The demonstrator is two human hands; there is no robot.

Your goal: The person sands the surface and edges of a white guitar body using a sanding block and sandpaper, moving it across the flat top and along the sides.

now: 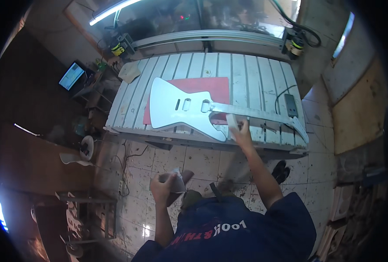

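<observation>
Guitar [194, 117]. Was white and angular-bodied, with two rectangular cutouts [187, 105], dark slot [177, 104] and long neck [253, 113]. Lay flat, partly over red sheet [220, 85], on slatted bench [253, 78]. Grasped pale paper [178, 183] in left hand [161, 187], pale block [232, 122] in right hand [243, 134].

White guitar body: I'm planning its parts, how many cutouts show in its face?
3: a narrow dark slot farthest from the neck, a wider middle cutout, and another wide cutout at the neck's end. Tiny holes may go unseen.
</observation>
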